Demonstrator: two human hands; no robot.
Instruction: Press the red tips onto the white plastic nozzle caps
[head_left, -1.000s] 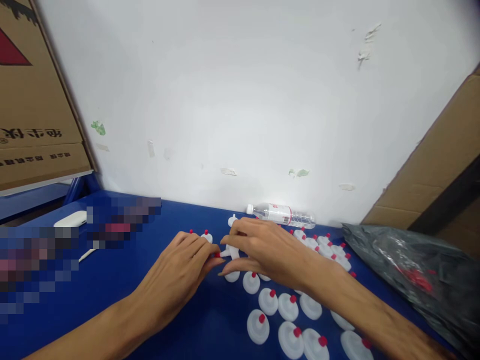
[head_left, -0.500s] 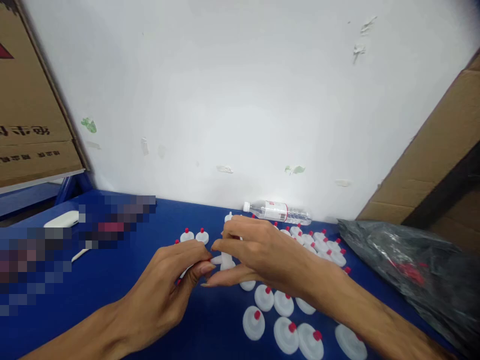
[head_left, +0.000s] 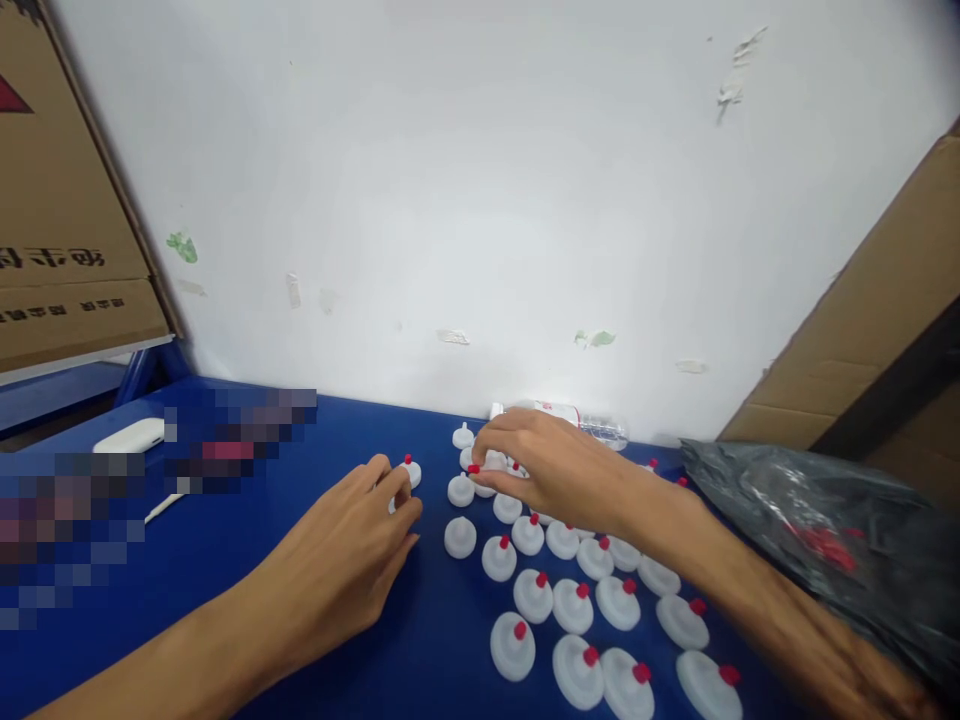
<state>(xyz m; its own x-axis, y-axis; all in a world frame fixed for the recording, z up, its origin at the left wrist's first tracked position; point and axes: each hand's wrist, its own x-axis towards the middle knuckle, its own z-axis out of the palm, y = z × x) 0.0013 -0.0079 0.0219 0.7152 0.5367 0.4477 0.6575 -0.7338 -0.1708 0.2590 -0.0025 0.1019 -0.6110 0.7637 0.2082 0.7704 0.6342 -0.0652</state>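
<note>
Well left of the bottle (head_left: 596, 428), which lies on its side at the back of the blue table (head_left: 300, 620), a cardboard box (head_left: 67, 200) stands shut off from view; its inside does not show. Nearer the bottle, but on the same side, a small white device (head_left: 129, 436) lies flat.

The left hand (head_left: 352, 550) rests palm down, left of and in front of the bottle. Its fingers are loosely bent, their tips against a lone cap (head_left: 409, 470); whether they pinch it cannot be told.

The right hand (head_left: 559, 470) sits just in front of the bottle and covers its neck. Its thumb and fingers are closed on a red-tipped cap (head_left: 486, 466), held just above the others. White caps (head_left: 574, 605) with red tips stand in rows in front of the bottle, under and before this hand.

Right of the bottle lies a black bag (head_left: 862, 580), and red bits (head_left: 829, 548) show through its plastic.
</note>
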